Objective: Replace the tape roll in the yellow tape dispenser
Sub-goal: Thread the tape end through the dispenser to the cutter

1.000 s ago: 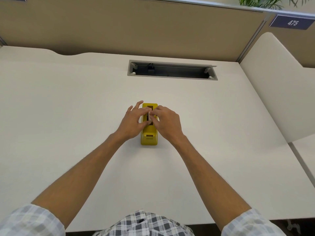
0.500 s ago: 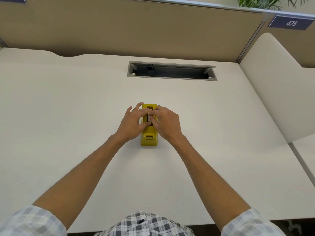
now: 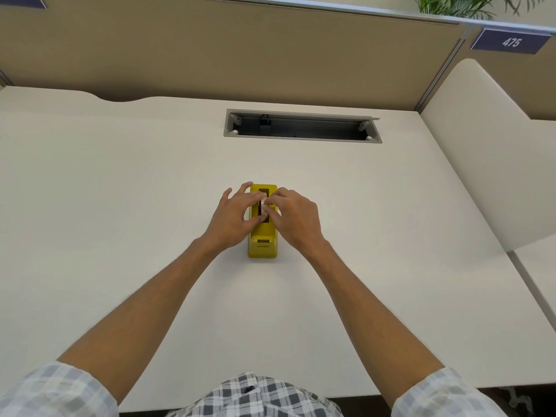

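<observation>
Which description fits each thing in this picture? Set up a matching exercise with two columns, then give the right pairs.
Things
1. yellow tape dispenser
2. left hand
3. cable tray
4. number sign

Descriptions
A. sunk into the desk's far side
B. reads 475, on the partition
C. in the middle of the desk, between both hands
D. fingers reaching over the dispenser's top slot

Pairs: 1-C, 2-D, 3-A, 4-B

A tape dispenser of smooth yellow plastic with a slight sheen sits on a matt, off-white laminate desk. The cable slot behind it is framed in dull grey metal. The partition looks like tan woven fabric; the sleeves are soft checked cloth.
</observation>
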Demonstrator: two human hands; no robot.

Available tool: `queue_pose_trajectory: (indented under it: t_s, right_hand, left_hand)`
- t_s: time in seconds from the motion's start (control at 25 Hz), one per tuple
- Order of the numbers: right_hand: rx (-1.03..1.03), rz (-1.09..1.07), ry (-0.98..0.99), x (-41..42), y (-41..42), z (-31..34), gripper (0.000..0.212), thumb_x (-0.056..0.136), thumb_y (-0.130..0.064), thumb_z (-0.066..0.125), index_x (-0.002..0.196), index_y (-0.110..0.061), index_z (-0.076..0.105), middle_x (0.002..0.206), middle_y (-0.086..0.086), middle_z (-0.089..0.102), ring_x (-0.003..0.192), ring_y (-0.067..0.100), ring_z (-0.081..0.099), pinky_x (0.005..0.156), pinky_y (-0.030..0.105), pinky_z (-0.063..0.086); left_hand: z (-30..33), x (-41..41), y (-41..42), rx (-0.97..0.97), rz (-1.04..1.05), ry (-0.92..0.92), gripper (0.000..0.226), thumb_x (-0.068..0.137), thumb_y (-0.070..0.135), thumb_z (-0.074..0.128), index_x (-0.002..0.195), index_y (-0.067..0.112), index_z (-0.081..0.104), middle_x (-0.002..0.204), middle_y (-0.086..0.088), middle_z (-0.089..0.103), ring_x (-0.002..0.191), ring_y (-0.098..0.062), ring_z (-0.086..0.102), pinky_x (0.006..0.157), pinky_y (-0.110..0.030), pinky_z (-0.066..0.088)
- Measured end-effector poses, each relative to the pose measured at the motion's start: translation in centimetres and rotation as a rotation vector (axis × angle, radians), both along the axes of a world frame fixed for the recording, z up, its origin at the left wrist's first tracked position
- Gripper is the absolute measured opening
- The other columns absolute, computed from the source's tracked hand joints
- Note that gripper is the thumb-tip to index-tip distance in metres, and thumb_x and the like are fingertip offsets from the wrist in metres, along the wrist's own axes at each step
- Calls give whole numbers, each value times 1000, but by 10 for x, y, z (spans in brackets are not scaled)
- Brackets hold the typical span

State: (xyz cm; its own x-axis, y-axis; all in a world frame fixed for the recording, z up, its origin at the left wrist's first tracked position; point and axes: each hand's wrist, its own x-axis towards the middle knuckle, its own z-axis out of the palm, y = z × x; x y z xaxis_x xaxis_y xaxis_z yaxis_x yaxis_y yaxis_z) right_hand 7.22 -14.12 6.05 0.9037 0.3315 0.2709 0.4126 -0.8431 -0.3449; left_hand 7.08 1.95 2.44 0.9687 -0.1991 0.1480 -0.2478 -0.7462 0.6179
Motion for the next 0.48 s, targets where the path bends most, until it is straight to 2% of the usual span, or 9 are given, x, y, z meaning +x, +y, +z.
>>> queue_pose_trajectory:
  t_s: [0.36, 0.48]
  right_hand:
    - [40, -27, -10, -3, 2, -3, 15, 92, -24, 60, 96, -19, 74, 97, -2, 69, 88, 20, 62, 58, 26, 36]
    - [45, -18, -31, -1, 3, -3, 17, 93, -25, 59, 103, -21, 73, 99, -1, 69, 90, 19, 61, 58, 28, 41]
  left_hand:
    - [0, -1, 0, 23, 12, -13, 46, 93, 35, 58, 136, 23, 51, 145, 3, 50, 147, -15, 21, 119, -51, 3]
    - [0, -1, -1, 29, -3, -19, 45, 93, 35, 57, 136, 24, 51, 144, 5, 51, 147, -14, 20, 119, -52, 1]
